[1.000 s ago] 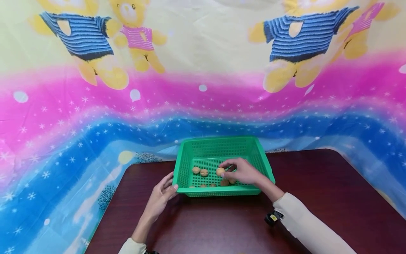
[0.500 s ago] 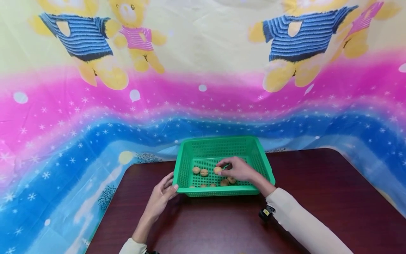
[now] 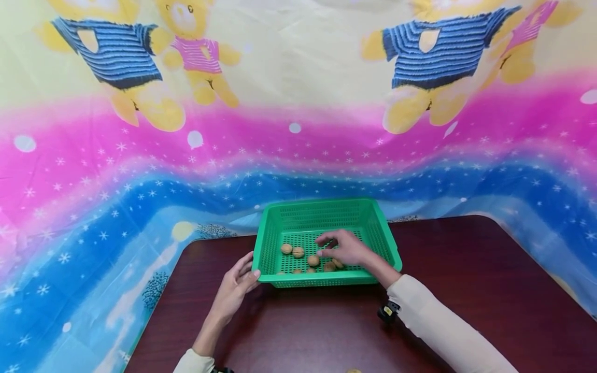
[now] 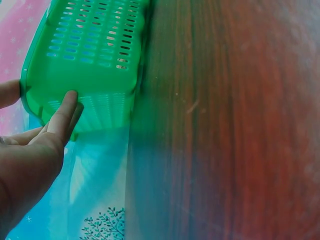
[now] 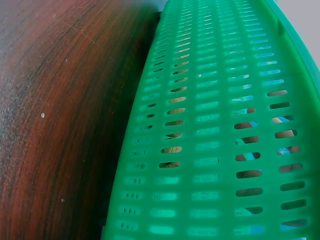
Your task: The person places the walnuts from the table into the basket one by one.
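Observation:
A green perforated plastic basket stands on the table, with several walnuts on its floor. My left hand grips the basket's near left corner. In the left wrist view, the thumb is at the rim and a finger lies against the outer wall. Inside the basket, my right hand holds nothing, thumb and fingers parted. One walnut lies just below its thumb tip. The right wrist view shows only the basket's outer wall, with glimpses of walnut through the slots; the hand is hidden there.
The dark reddish wooden table carries the basket near its far edge. Behind it hangs a printed cloth with bears. A small tan round object is cut off at the bottom of the head view.
My right hand has let go of the walnut it pinched, which now lies on the basket floor nearer the front. Earlier that hand shifted slightly left. The left hand keeps its grip.

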Demonstrator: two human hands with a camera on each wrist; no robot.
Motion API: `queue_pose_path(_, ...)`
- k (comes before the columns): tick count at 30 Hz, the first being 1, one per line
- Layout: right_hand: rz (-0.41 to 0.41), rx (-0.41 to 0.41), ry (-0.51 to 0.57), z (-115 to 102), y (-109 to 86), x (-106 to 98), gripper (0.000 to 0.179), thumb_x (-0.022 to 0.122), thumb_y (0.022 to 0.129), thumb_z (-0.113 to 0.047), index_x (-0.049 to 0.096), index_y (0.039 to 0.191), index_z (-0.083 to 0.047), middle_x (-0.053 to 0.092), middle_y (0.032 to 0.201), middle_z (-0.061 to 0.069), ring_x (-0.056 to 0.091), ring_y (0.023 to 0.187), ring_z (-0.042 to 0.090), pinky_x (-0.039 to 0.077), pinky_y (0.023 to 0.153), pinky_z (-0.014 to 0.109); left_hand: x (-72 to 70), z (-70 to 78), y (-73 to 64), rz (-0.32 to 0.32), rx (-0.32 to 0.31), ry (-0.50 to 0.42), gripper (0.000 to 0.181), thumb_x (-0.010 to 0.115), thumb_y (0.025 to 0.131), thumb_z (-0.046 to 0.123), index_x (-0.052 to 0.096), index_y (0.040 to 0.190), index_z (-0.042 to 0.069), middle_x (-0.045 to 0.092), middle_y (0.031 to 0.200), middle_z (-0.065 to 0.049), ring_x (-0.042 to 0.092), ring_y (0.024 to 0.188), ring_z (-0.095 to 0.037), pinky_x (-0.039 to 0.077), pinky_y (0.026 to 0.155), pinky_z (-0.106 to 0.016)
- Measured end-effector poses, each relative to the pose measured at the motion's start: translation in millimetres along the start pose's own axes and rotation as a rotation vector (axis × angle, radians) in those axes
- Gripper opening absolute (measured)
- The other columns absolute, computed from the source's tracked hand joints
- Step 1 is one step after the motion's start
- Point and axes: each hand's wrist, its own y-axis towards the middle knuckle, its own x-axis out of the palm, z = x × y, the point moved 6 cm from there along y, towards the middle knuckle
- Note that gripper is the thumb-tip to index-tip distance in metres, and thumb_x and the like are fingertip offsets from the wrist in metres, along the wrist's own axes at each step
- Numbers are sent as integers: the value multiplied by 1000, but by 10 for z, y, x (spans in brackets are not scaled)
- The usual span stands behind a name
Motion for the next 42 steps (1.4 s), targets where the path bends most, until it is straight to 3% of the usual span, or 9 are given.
queue_pose_path(9, 8, 32, 67, -10, -29, -30, 36, 75, 103, -20, 73, 136, -7, 73, 135, 18, 70, 119, 33, 63, 92, 43, 1, -16, 10, -4, -1, 2, 65, 62, 111, 20, 34, 168, 7, 51, 159, -30, 60, 140, -45, 62, 104, -37)
queue_pose_path(14, 18, 15, 98, -43, -72, -112, 36, 75, 103, -24, 73, 136, -10, 73, 136, 17, 70, 118, 30, 63, 89, 38, -8, 4, 21, -3, 5, 11, 66, 62, 111, 21, 33, 168, 7, 51, 159, -29, 61, 139, -44, 62, 104, -37)
queue_pose_path(18, 40, -21, 107, -112, -171, -214, 35, 75, 103, -26, 74, 136, -14, 72, 137, 14, 70, 118, 28, 62, 91, 41, -14, 5, 35, -5, 0, 1, 67, 63, 110, 22, 32, 169, 7, 52, 158, -28, 61, 139, -43, 62, 105, -36)
queue_pose_path(22, 67, -57, 101, -205, -336, -305, 35, 74, 104, -27, 73, 137, -16, 73, 137, 11, 71, 118, 26, 62, 96, 45, -15, 15, 40, -8, 4, -9, 69, 63, 110, 22, 31, 169, 6, 52, 158, -29, 61, 139, -43, 61, 105, -35)
queue_pose_path(26, 68, -96, 93, -306, -555, -323, 35, 75, 103, -25, 73, 137, -16, 74, 134, 6, 72, 115, 21, 63, 95, 40, -16, -3, 35, -7, -6, -17, 69, 63, 110, 21, 31, 169, 6, 52, 158, -29, 61, 139, -43, 61, 105, -36)
queue_pose_path(32, 24, -170, 78, -456, -930, -214, 32, 75, 103, -32, 75, 134, -21, 77, 126, 0, 72, 110, 13, 62, 89, 31, -12, 4, 37, -8, -6, -22, 69, 63, 110, 21, 31, 169, 6, 51, 159, -30, 61, 140, -43, 59, 108, -43)
queue_pose_path(36, -7, -203, 127, -493, -1180, -110, 31, 76, 103, -34, 75, 132, -22, 78, 124, -1, 71, 107, 12, 62, 86, 28, -8, -9, 45, -5, -14, -29, 69, 64, 110, 21, 31, 169, 6, 51, 159, -29, 60, 140, -43, 57, 111, -48)
queue_pose_path(42, -29, -275, 131, -447, -1489, 55, 28, 77, 102, -29, 75, 130, -26, 76, 113, -10, 65, 89, 3, 58, 73, 25, -16, -21, 33, -2, -21, -31, 69, 65, 109, 21, 32, 169, 7, 52, 159, -28, 61, 140, -43, 58, 109, -45)
